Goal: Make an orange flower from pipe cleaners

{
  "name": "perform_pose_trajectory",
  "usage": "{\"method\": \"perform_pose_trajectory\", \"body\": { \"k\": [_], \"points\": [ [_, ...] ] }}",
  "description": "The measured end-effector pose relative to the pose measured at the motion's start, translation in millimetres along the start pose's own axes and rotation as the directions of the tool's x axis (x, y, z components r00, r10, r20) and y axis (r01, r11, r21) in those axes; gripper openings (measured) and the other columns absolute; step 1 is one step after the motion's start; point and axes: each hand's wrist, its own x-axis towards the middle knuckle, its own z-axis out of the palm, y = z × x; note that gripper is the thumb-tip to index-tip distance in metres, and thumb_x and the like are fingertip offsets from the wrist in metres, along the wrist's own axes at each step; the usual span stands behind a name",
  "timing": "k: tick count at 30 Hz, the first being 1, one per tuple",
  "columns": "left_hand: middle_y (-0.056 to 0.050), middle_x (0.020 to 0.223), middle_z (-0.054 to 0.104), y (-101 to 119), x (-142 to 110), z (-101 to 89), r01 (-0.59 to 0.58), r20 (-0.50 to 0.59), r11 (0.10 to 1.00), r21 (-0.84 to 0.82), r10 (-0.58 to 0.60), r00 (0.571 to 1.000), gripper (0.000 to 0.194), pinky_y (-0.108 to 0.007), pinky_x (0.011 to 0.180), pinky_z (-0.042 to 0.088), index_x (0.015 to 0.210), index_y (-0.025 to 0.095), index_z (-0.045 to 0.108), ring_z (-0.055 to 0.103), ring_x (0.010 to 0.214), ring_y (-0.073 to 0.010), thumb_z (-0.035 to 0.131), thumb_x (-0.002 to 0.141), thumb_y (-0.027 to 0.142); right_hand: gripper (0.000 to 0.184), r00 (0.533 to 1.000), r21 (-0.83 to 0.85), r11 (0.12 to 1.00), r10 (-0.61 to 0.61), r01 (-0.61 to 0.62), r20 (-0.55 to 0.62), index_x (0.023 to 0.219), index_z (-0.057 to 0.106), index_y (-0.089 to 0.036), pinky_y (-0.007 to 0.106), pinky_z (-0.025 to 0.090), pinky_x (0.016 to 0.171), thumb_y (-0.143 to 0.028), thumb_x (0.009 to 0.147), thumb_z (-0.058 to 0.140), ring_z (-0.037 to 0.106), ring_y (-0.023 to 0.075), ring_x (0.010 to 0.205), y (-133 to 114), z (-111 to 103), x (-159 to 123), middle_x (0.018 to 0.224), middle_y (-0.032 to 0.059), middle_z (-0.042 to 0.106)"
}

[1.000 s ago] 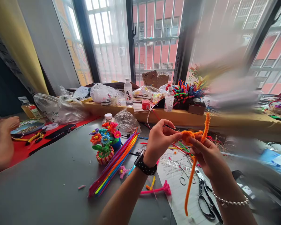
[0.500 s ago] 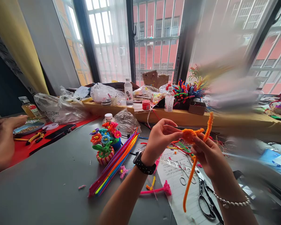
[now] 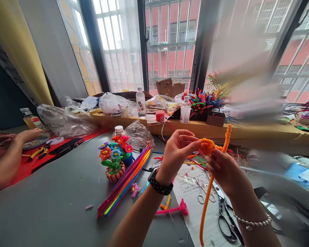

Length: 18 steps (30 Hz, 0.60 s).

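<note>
Both my hands hold an orange pipe cleaner (image 3: 207,146) above the table, part of it coiled into a small round bunch. My left hand (image 3: 179,147) pinches the left side of the bunch between thumb and fingers. My right hand (image 3: 224,168) grips it from the right; one straight end sticks up past the fingers and a longer end hangs down. Below the hands lie a printed paper sheet (image 3: 189,199), black-handled scissors (image 3: 225,223) and small metal scissors (image 3: 201,199). A pink pipe-cleaner flower (image 3: 182,207) lies left of the paper.
Left of my hands are a bundle of colourful pipe cleaners (image 3: 130,181) and a potted pipe-cleaner bouquet (image 3: 115,157). Bottles (image 3: 141,104) and plastic bags line the sill. At far left, another person's hand (image 3: 28,135) is over a tray on a red mat (image 3: 18,173).
The orange bunch has turned in my fingers and now shows its rounder face. Its hanging end reaches lower. The other person's hand has moved right over the tray.
</note>
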Motion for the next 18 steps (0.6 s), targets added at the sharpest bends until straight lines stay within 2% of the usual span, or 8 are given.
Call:
{"method": "perform_pose_trajectory", "body": {
  "k": [4, 9, 12, 16, 18],
  "points": [
    [-0.003, 0.086, 0.064, -1, -1, 2.2, 0.047, -0.019, 0.999, -0.007, -0.047, 0.999, 0.028, -0.024, 0.07, 0.046, 0.085, 0.014, 0.057, 0.06, 0.078, -0.0121, 0.07, 0.061, 0.021, 0.019, 1.0, 0.059, 0.998, 0.014, -0.014, 0.005, 0.076, 0.065, -0.02, 0.018, 0.021, 0.035, -0.034, 0.064, 0.066, 0.02, 0.0045, 0.042, 1, 1, 1, 0.049, -0.0066, 0.033],
    [-0.007, 0.087, 0.066, -5, 0, 2.4, 0.152, 0.072, 0.988, -0.011, -0.15, 0.986, 0.032, -0.026, 0.076, 0.044, 0.089, 0.012, 0.061, 0.06, 0.082, -0.0145, 0.07, 0.06, 0.021, 0.02, 0.999, 0.129, 0.991, 0.016, -0.02, 0.028, 0.077, 0.065, -0.019, 0.016, 0.02, 0.035, -0.035, 0.064, 0.065, 0.017, 0.004, 0.044, -2, 6, 0, 0.054, -0.0061, 0.034],
    [-0.008, 0.093, 0.065, -7, 0, 3.0, 0.145, 0.106, 0.989, 0.001, -0.144, 0.984, 0.033, -0.029, 0.079, 0.044, 0.091, 0.012, 0.063, 0.059, 0.086, -0.017, 0.07, 0.06, 0.022, 0.016, 1.0, 0.137, 0.99, 0.026, -0.027, 0.009, 0.072, 0.064, -0.02, 0.017, 0.02, 0.035, -0.034, 0.064, 0.065, 0.017, 0.0047, 0.044, -3, 9, -2, 0.055, -0.0059, 0.034],
    [-0.007, 0.106, 0.062, -10, -2, 5.3, 0.09, 0.203, 0.996, -0.017, -0.084, 0.975, 0.044, -0.031, 0.085, 0.041, 0.1, 0.018, 0.061, 0.054, 0.101, -0.0206, 0.072, 0.057, 0.018, 0.017, 0.996, 0.158, 0.984, 0.082, -0.076, -0.033, 0.071, 0.063, -0.02, 0.019, 0.023, 0.035, -0.034, 0.063, 0.067, 0.017, 0.0046, 0.043, -1, 12, -3, 0.053, -0.0061, 0.037],
    [-0.007, 0.103, 0.063, -12, -3, 6.3, 0.081, 0.2, 0.996, -0.031, -0.073, 0.977, 0.041, -0.03, 0.084, 0.042, 0.098, 0.017, 0.062, 0.055, 0.1, -0.0209, 0.071, 0.058, 0.019, 0.015, 0.993, 0.202, 0.973, 0.117, -0.111, -0.018, 0.069, 0.063, -0.019, 0.017, 0.023, 0.035, -0.031, 0.062, 0.068, 0.018, 0.0038, 0.043, 3, 14, -4, 0.052, -0.0069, 0.036]
  ]
}}
